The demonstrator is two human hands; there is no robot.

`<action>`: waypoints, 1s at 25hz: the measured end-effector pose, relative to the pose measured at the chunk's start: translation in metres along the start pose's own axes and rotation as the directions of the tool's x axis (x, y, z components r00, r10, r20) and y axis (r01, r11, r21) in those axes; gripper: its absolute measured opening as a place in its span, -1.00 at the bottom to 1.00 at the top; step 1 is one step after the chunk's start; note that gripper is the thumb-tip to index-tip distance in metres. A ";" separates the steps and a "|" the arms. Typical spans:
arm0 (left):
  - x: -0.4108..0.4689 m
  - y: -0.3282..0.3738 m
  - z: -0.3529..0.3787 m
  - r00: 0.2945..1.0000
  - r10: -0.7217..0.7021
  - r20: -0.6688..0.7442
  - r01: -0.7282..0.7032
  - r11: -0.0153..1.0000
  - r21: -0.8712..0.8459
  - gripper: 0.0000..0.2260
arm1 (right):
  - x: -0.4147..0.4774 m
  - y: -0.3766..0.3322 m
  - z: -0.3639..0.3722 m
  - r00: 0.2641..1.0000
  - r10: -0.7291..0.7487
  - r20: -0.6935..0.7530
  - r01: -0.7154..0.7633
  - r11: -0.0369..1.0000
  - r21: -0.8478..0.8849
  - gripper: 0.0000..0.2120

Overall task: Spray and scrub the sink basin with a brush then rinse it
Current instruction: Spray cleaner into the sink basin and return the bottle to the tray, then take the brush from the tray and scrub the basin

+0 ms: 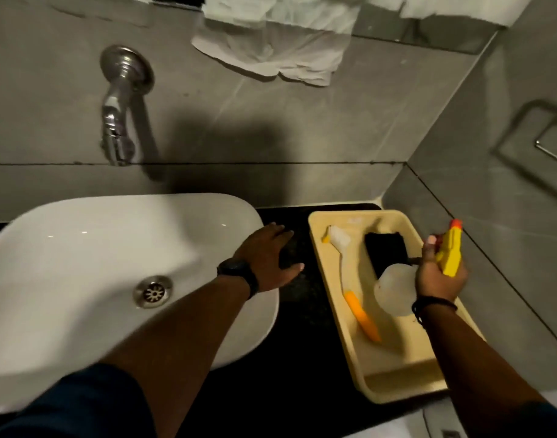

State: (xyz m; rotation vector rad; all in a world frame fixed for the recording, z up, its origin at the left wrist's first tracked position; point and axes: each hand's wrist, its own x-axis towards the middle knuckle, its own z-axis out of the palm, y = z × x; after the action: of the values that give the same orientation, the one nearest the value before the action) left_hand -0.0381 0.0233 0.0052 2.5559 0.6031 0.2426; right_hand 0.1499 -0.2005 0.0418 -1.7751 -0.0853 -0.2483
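Note:
A white oval sink basin (81, 248) with a metal drain (153, 292) fills the left half of the view. My left hand (267, 259) rests flat and open on the dark counter just right of the basin rim. My right hand (438, 273) grips the yellow trigger head of a spray bottle (449, 251), whose translucent body (394, 292) hangs over a beige tray (397, 374). Inside the tray lies a brush (353, 289) with white bristles and an orange handle, beside a black sponge (384, 248).
A chrome tap (116, 121) juts from the grey tiled wall above the basin. White towels (271, 49) hang above on the wall. The tray sits in the counter's right corner against the side wall, where a metal holder (552, 147) is mounted.

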 end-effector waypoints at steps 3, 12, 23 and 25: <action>0.025 0.003 0.021 0.999 0.015 0.050 -0.019 0.997 0.079 -0.26 | 0.017 0.035 -0.005 0.999 -0.019 -0.030 0.020 1.000 0.011 -0.51; 0.033 -0.006 0.036 0.998 0.060 -0.005 -0.056 0.962 0.267 -0.31 | 0.039 0.084 -0.017 0.999 -0.009 -0.047 0.007 0.999 -0.045 -0.62; 0.034 -0.006 0.035 0.997 0.075 0.005 -0.074 0.969 0.235 -0.28 | -0.071 0.072 -0.004 0.964 -0.264 -0.006 0.205 0.761 -0.616 -0.58; 0.034 -0.005 0.035 0.997 0.073 0.007 -0.073 0.972 0.225 -0.26 | -0.077 0.082 0.009 0.917 -0.114 0.383 0.371 0.598 -0.711 -0.57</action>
State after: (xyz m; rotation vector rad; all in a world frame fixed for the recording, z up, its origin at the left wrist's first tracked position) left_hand -0.0004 0.0279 -0.0257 2.8001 0.5659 0.2115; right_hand 0.0919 -0.2037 -0.0553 -2.6810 -0.5226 -0.2250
